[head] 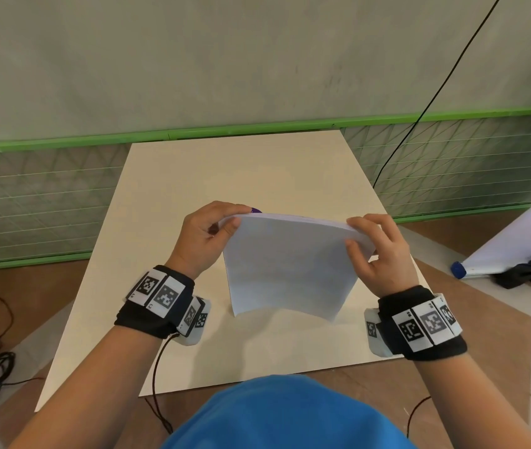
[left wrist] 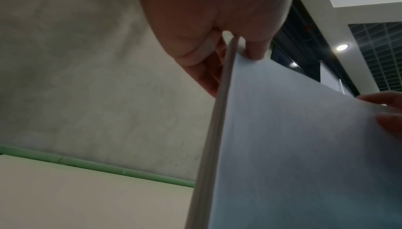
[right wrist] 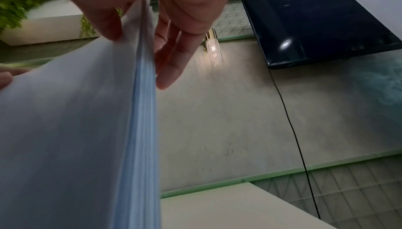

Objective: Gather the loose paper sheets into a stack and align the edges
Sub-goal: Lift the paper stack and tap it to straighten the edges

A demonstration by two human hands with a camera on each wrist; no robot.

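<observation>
I hold paper stack upright over table: left hand pinching 10 o'clock corner, right hand pinching 2 o'clock. I should loosen pinch, tap 6 o'clock edge on table.

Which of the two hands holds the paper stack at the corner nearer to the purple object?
The left hand. It pinches the paper stack at its upper left corner, right beside the purple object; the right hand grips the opposite corner.
</observation>
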